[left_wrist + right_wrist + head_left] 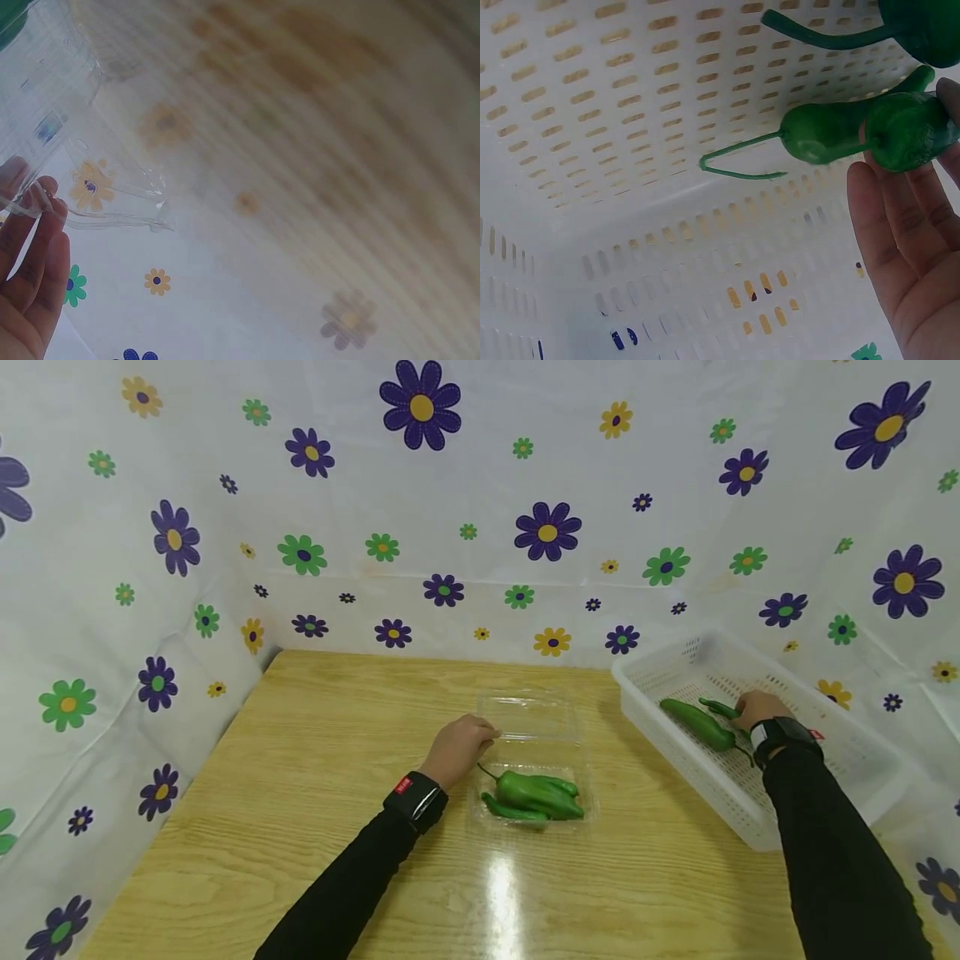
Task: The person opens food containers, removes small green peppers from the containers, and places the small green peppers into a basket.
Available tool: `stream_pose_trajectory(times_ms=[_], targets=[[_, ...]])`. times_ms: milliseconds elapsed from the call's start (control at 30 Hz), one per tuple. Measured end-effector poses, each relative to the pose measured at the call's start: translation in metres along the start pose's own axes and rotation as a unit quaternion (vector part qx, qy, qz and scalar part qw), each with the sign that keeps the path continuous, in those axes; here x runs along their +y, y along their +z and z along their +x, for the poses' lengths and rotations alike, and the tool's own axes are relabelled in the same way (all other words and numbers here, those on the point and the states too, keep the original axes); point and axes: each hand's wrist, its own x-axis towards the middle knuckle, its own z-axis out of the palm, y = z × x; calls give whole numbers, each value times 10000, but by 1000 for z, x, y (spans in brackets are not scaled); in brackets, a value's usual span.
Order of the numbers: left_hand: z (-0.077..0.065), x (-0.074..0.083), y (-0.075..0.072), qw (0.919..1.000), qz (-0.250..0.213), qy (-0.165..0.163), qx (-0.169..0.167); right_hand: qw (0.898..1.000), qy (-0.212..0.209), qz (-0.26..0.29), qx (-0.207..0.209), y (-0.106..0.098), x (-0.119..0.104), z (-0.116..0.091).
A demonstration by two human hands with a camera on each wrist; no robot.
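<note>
Near: clear clamshell (589, 785) lies open on the bench (322, 735), peppers (525, 791) in its near half. Left hand (459, 747) pinches the lid (536, 714) edge; thin plastic, so a tug could skid or tip it and spill the load. Farther right: right hand (761, 710) grips a pepper (909, 136) inside the white basket (678, 764); skin looks smooth, so a loose hold could drop it. Count: one clamshell, at least three peppers in it (overlap may hide more); one basket, three in there including the gripped one. Flowered cloth (465, 468) behind.

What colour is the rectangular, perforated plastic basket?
The basket is white; the head view shows it best.
</note>
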Motion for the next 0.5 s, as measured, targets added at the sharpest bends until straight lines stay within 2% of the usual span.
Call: stream_pose_trajectory(times_ms=[233, 500], targets=[[1, 1, -2, 10000, 14, 1, -26, 9999, 80, 63, -73, 4, -1, -5], [0, 3, -3, 10000, -25, 6, -12, 10000, 57, -13, 70, 10, 1, -5]])
